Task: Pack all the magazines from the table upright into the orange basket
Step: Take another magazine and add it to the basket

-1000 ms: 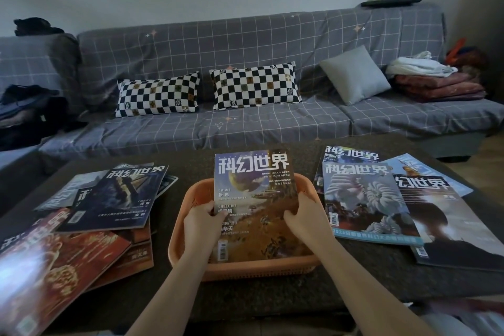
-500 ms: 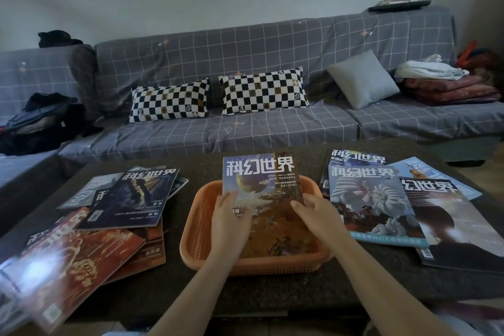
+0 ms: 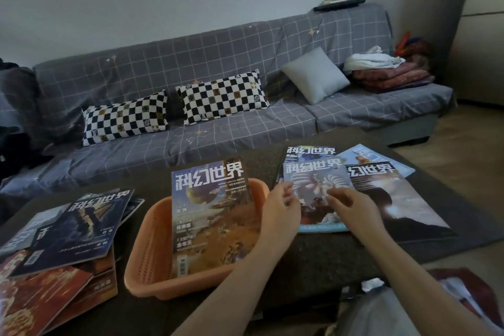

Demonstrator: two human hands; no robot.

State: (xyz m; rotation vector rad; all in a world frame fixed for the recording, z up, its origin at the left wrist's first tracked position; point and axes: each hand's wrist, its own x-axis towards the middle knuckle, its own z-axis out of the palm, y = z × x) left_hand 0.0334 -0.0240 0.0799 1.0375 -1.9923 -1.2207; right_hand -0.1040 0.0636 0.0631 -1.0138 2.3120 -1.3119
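Both hands, left [image 3: 281, 206] and right [image 3: 351, 206], hover loosely curled and seemingly empty over the shell-cover magazine [image 3: 317, 185], lying flat lengthwise on the table [image 3: 313, 254] right of the orange basket [image 3: 147, 262]; each equally near.

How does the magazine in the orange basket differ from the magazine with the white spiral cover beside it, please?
The magazine in the orange basket stands tilted, leaning on the basket's far rim; the white spiral magazine lies flat on top of the right-hand pile. The basket one shows a planet over orange ground; the other shows white coils. No hand touches the basket one, while both the left hand and right hand are at the spiral one. Both carry the same white title.
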